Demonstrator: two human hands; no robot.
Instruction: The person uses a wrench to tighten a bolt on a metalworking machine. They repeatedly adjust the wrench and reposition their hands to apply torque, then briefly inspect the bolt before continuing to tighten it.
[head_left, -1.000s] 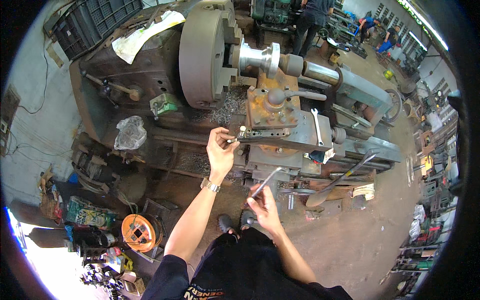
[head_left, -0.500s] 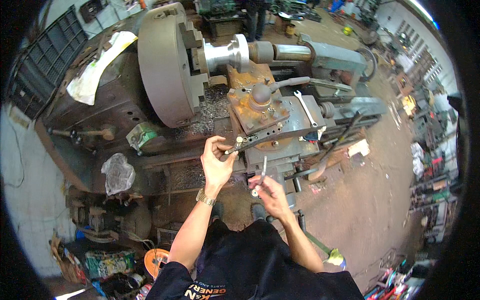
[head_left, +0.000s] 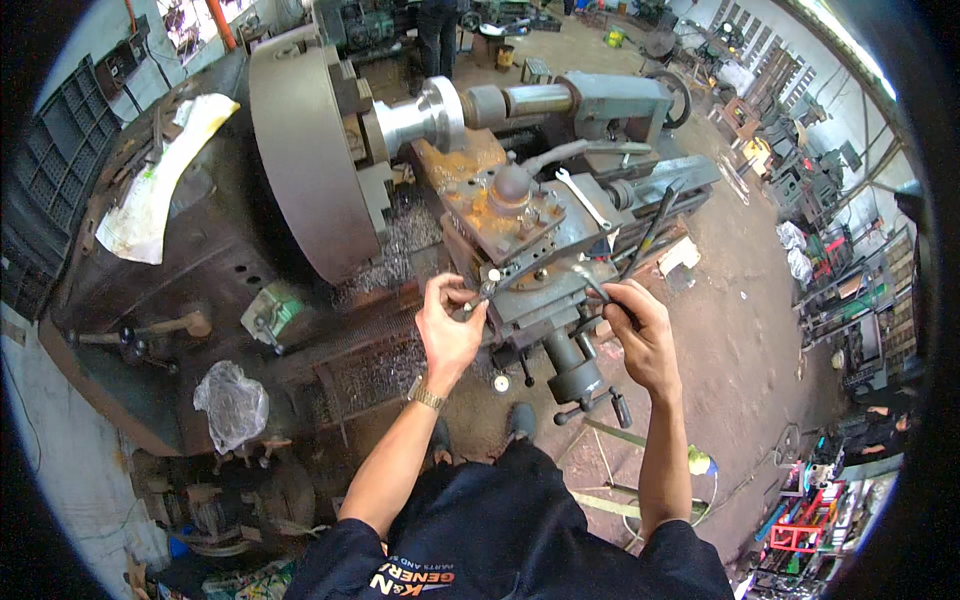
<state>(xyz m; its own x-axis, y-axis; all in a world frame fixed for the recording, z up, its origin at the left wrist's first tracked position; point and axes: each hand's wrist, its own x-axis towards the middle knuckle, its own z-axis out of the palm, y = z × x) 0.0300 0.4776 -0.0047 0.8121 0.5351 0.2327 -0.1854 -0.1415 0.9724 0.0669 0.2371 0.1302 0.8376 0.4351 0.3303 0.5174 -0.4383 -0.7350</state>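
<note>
Our left hand (head_left: 452, 328), the nearer, pinches the end of a dark bar (head_left: 524, 263) slanting along the tool post (head_left: 476, 212), while our right hand (head_left: 640, 332), rightward of that post, grips a bent rod (head_left: 591, 282).

The floor (head_left: 735, 335) is brown, with a worn, stained surface, and extends from the centre to the right of the frame. A pale left wall (head_left: 62, 480) borders the lower left. At the upper left, a bright window opening (head_left: 190, 28) stands beside an orange-red post (head_left: 220, 24). The whitish right wall (head_left: 812, 68), upper right, carries dark vertical slots (head_left: 748, 30). A bright light strip (head_left: 858, 48) runs diagonally along the upper-right edge. A small stool (head_left: 536, 70) stands at the upper centre; a red rack (head_left: 800, 528) occupies the lower right.
</note>
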